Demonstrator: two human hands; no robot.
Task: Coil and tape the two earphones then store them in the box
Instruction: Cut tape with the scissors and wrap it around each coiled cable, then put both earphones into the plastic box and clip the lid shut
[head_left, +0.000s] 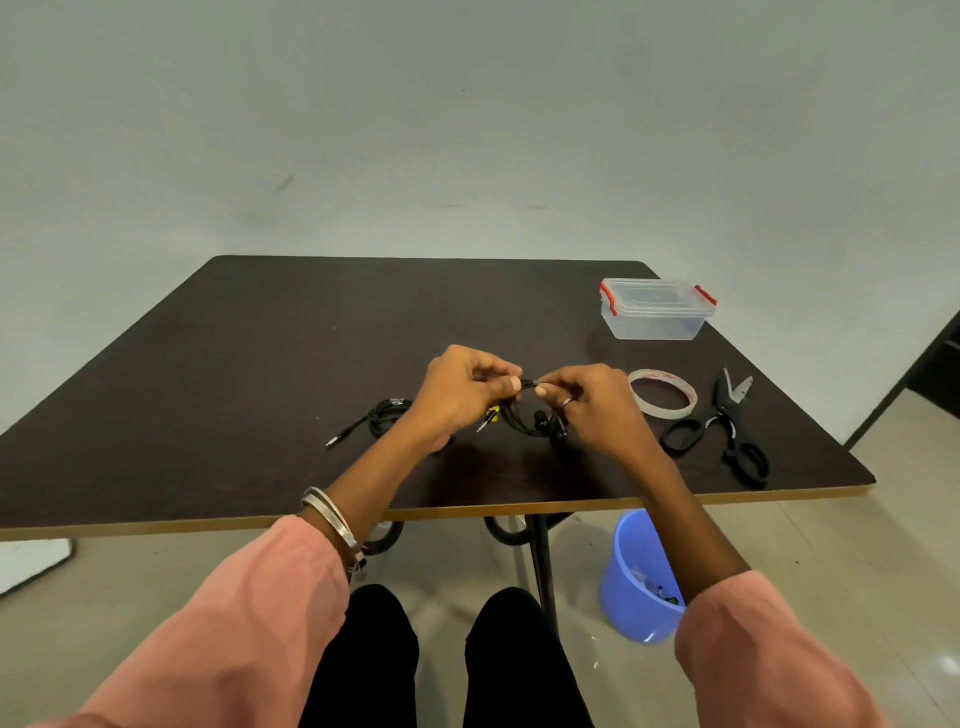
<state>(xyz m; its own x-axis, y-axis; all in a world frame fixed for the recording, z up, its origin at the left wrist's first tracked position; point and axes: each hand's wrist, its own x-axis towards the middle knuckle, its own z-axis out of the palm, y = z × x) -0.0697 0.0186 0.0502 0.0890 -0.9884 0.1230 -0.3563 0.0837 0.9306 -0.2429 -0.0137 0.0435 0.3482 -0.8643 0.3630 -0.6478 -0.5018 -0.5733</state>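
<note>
Left hand (462, 392) and right hand (597, 405) each pinch the top of a coiled black earphone (527, 415), fingers curled, held above the table (260, 364) near its front edge. The second earphone (382, 415) lies coiled left of them. The closed box (654, 309) stands at the far right corner.

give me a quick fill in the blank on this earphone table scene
1. Both hands hold a coiled black ____ above the table.
2. The clear box has ____ clips.
3. The tape roll lies between the right hand and the ____.
4. The bucket on the floor is ____.

Missing words: earphone; red; scissors; blue
</note>
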